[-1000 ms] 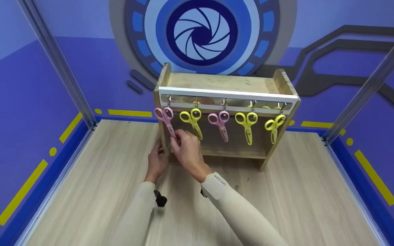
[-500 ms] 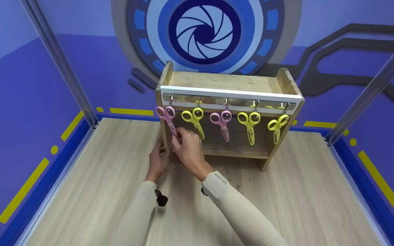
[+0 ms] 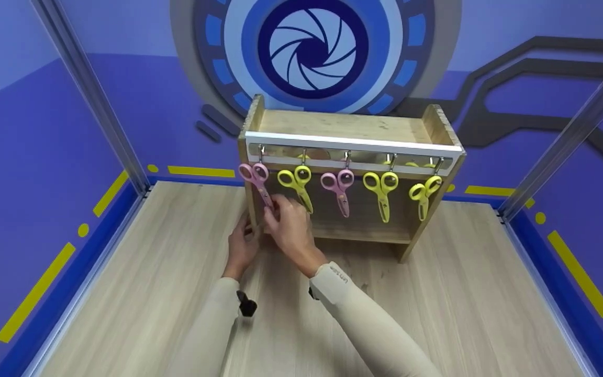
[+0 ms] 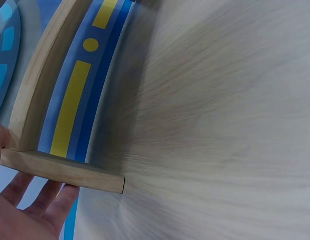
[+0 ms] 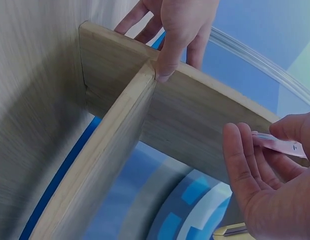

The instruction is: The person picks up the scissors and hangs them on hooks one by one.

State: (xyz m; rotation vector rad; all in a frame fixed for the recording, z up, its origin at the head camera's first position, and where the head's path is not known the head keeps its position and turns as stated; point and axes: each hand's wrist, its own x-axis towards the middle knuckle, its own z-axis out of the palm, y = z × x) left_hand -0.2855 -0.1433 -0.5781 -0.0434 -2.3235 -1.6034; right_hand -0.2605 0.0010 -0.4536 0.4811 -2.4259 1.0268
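Observation:
My left hand point(image 3: 241, 248) grips the left side panel of a small wooden shelf point(image 3: 333, 124). In the right wrist view, the left hand's thumb presses at the joint with the lower board point(image 5: 102, 155) while its fingers lie outside the panel. Pink scissors point(image 3: 263, 189) hang tips down from the leftmost hook, loops over the panel's front edge. Between thumb and fingers, my right hand point(image 3: 291, 228) pinches the tip of these scissors; the pink blade end point(image 5: 282, 145) shows there in the right wrist view. Beside them hang yellow scissors point(image 3: 301, 189), their tips close to my right hand's knuckles.
A white rail point(image 3: 354, 140) with several hooks runs along the shelf's front. Farther right hang another pink pair point(image 3: 342, 195), a yellow pair point(image 3: 383, 198) and a smaller-looking yellow pair point(image 3: 423, 198). The shelf stands on a wood-grain table point(image 3: 139, 293) before blue printed walls point(image 3: 123, 99).
The head view has shifted slightly, moving the whole scene a little. Both hands keep their hold, and the right hand has barely moved with the pink scissors' tip.

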